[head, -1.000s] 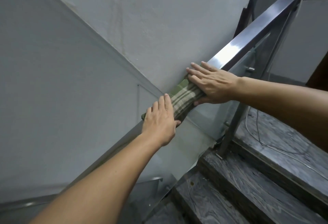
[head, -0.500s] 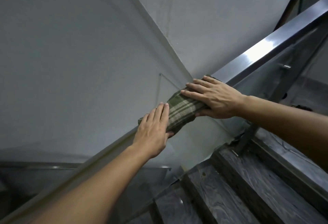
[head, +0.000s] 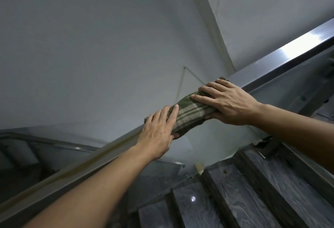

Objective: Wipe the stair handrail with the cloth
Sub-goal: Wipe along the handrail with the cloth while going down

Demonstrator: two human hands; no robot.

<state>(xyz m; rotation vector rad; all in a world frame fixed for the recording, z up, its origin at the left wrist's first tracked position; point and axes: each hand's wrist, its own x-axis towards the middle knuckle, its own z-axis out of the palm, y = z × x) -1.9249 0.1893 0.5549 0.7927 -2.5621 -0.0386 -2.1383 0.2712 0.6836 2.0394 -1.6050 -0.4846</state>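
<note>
grey plastered wall [head: 90, 47] filling the upper left, lighter sloped panel [head: 271, 19] upper right with a diagonal seam between. dark veined stone stair treads [head: 244, 191] lower right, glossy, small light reflection on one tread. stainless steel handrail [head: 298, 47] running diagonally from bottom left to upper right, bright glare on the upper stretch, lower stretch blurred and yellowish. glass balustrade panel [head: 207, 137] under the rail, metal post [head: 307, 108] behind it at right, foot of the post by the stair edge. second rail [head: 45, 141] of a lower flight at far left, dim. green plaid cloth [head: 189, 115] folded and wrapped over the top of the handrail at mid-frame, draped down both sides, between and under both hands. left hand [head: 159, 128] on the lower end of the cloth, fingers straight and together lying flat on top, thumb tucked under the rail side, pressing down. right hand [head: 227, 103] on the upper end of the cloth, fingers spread flat across the top, thumb hooked beneath the near edge of the cloth, so clamped lightly over rail and cloth. hands near each other but apart, striped strip of cloth exposed between. bare forearms entering from bottom left and right edge.
</note>
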